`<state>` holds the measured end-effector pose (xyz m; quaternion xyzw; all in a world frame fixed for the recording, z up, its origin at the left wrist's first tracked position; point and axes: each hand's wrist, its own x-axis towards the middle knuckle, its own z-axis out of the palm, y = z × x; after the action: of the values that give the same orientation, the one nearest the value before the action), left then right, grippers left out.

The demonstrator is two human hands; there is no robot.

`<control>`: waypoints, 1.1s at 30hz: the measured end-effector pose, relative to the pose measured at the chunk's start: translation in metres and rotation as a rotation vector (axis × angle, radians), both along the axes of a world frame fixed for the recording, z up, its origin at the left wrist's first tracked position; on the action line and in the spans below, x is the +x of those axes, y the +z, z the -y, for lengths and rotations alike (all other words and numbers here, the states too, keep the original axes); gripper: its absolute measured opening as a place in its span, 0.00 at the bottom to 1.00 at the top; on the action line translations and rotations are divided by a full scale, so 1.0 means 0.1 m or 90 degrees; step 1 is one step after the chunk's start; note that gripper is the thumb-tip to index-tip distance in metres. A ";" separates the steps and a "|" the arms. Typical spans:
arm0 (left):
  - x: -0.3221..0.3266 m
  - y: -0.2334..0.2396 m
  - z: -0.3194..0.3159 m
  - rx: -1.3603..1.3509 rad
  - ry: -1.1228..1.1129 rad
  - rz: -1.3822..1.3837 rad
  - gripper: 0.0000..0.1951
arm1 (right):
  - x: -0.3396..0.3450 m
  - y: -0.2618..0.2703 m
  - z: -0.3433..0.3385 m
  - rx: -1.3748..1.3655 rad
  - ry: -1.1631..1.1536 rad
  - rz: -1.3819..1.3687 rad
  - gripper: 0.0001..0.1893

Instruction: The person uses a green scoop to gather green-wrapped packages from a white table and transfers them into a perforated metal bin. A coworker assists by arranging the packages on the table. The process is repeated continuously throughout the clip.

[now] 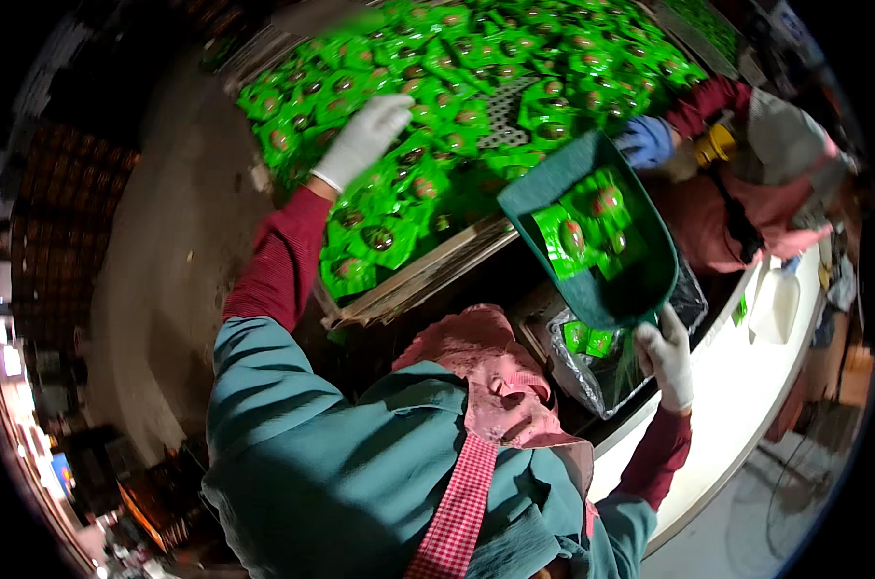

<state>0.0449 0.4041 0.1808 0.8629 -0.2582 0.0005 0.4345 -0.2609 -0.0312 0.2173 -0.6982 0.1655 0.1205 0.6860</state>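
Observation:
My right hand (665, 354), in a white glove, grips the handle of a dark green plastic scoop (589, 297). Several small green packets (572, 239) with a dark, reddish picture or window lie in the scoop. My left hand (365, 141), in a white glove, rests on or just over the heap of like green packets (408, 181) in a large wood-edged bin; its fingertips look drawn together, but whether they hold a packet is not plain. A perforated surface (508, 112) shows among the packets. Below the scoop, a box lined with clear plastic (589, 391) holds a few packets.
A co-worker's blue-gloved hand (643, 141) is close beside the scoop's far edge. On the right, a white scoop (775, 305) lies on a white work surface (712, 391). The bin's wooden edge (423, 271) runs before me. Stacked crates (68, 210) stand far left.

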 end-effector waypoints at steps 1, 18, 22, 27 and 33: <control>-0.03 0.10 -0.26 -0.029 0.055 -0.025 0.19 | 0.25 0.08 -0.11 -0.010 0.047 0.002 0.22; -0.96 -0.36 -1.42 0.155 0.352 0.152 0.20 | 1.98 0.45 -1.64 -0.665 0.348 0.475 0.18; -0.83 -0.39 -1.37 0.161 0.353 0.192 0.20 | 2.14 -0.24 -1.46 -0.512 0.175 0.442 0.19; -0.60 -0.21 -1.14 0.449 0.255 0.314 0.28 | 2.31 -0.98 -1.60 -0.481 0.006 0.486 0.20; -0.58 -0.47 -1.07 0.671 0.267 0.165 0.20 | 2.23 -1.06 -1.43 -0.449 0.068 0.287 0.23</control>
<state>-0.0131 0.5107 0.1338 0.9883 -0.0980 0.0635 -0.0985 -0.0379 0.1114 0.1110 -0.9066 0.0058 -0.0636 0.4171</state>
